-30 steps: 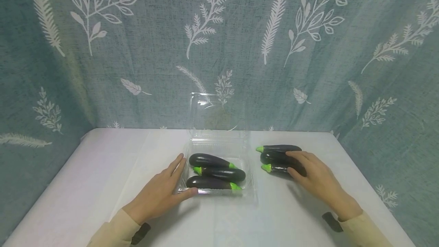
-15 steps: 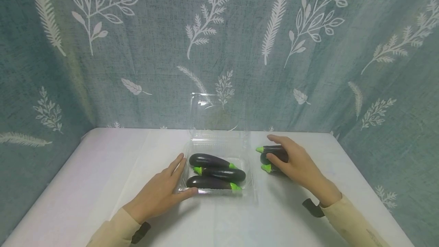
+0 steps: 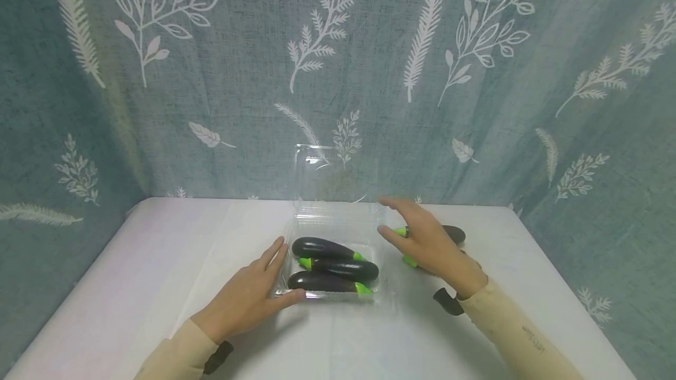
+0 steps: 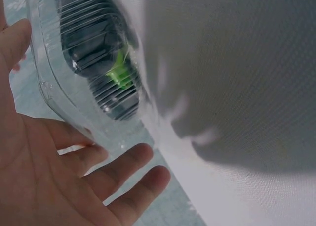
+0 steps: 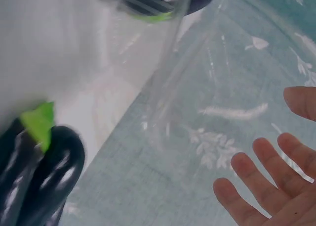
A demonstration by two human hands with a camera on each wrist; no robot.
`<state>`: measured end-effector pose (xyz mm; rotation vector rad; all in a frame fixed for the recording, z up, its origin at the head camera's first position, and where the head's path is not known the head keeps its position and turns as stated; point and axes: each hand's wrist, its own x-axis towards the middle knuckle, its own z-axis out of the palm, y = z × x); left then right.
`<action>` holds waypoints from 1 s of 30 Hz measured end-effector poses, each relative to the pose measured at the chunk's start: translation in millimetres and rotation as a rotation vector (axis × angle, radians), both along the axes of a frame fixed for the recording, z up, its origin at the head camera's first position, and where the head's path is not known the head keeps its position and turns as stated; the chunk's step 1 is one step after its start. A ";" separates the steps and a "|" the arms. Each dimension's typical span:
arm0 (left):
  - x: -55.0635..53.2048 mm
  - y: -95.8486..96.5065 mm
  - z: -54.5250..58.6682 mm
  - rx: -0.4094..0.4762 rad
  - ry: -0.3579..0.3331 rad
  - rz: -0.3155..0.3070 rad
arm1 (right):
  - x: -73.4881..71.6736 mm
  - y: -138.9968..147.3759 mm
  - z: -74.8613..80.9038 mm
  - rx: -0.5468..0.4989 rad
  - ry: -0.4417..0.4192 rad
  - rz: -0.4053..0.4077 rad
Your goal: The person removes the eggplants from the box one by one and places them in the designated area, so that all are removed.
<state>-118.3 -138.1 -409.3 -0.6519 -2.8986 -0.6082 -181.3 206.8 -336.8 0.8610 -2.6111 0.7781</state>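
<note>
Mid-right, empty right hand (image 3: pixel 426 240) seems ready to close the lid (image 3: pixel 338 175), probably needs a pinch; relaxed left hand (image 3: pixel 247 295) touches tub (image 3: pixel 338 295).

A grey-green curtain (image 3: pixel 369 63) spans nine o'clock through three, a white feathery sprig (image 3: pixel 424 31) printed at one. The white bench (image 3: pixel 348 348) reaches six.

Soft light, diffuse shadows on white table (image 3: pixel 348 339), glare on clear lid (image 3: pixel 338 175), right wrist view blurry

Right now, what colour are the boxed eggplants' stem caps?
Bright green stem caps, clearest in the head view.
</note>
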 end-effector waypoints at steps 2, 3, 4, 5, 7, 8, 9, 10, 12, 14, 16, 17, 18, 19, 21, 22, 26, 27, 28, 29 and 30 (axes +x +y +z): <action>0.3 -0.1 0.3 0.002 -0.002 0.001 | -3.3 -7.6 0.4 0.003 0.002 0.007; 0.5 -0.1 0.3 0.003 -0.002 0.002 | -5.0 -11.2 0.1 0.004 0.000 0.011; 0.8 -0.4 0.4 0.004 -0.004 0.003 | -6.5 -14.8 -0.1 0.006 -0.008 0.016; 1.0 -0.4 0.3 0.004 -0.005 0.004 | -8.0 -18.5 -0.4 0.005 -0.016 0.025; 1.3 -0.8 0.2 0.006 -0.007 0.006 | -10.3 -26.6 -1.5 0.004 -0.036 0.038; 1.3 -0.9 0.1 0.008 -0.010 0.006 | -11.3 -30.5 -2.5 0.008 -0.046 0.046; 1.3 -1.1 -0.1 0.008 -0.011 0.006 | -12.0 -34.6 -3.5 0.012 -0.060 0.053; 1.3 -1.2 -0.3 0.008 -0.013 0.006 | -12.6 -38.8 -4.6 0.018 -0.069 0.062; 0.9 -1.1 -0.8 0.010 -0.012 0.005 | -13.8 -46.9 -7.1 0.039 -0.085 0.076; 0.6 -0.9 -0.7 0.010 -0.011 0.004 | -15.0 -54.0 -9.9 0.061 -0.104 0.091; 0.4 -0.6 -0.6 0.008 -0.008 0.004 | -16.8 -60.6 -12.6 0.081 -0.132 0.105; 0.3 -0.5 -0.5 0.008 -0.009 0.003 | -17.7 -63.4 -13.8 0.091 -0.150 0.111; 0.3 -0.3 -0.3 0.008 -0.011 0.002 | -18.7 -66.0 -14.9 0.100 -0.171 0.114; 0.3 -0.2 -0.1 0.007 -0.013 0.002 | -19.8 -68.3 -15.7 0.112 -0.187 0.119; 0.4 0.0 0.5 0.006 -0.015 0.001 | -22.3 -72.0 -16.8 0.130 -0.217 0.131; 0.5 0.0 0.7 0.005 -0.014 0.001 | -23.7 -73.6 -16.9 0.138 -0.229 0.137; 0.6 0.3 1.9 0.003 -0.006 0.002 | -28.6 -79.1 -14.9 0.153 -0.280 0.141; 0.6 0.3 2.0 0.003 -0.005 0.003 | -29.6 -80.6 -14.2 0.156 -0.295 0.139; 0.5 0.4 1.9 0.002 -0.006 0.003 | -30.5 -82.1 -13.6 0.162 -0.307 0.138; 0.5 0.6 1.8 0.003 -0.009 0.002 | -31.1 -83.7 -13.2 0.168 -0.319 0.134; 0.5 0.6 1.7 0.002 -0.011 0.002 | -31.6 -85.3 -13.0 0.173 -0.326 0.133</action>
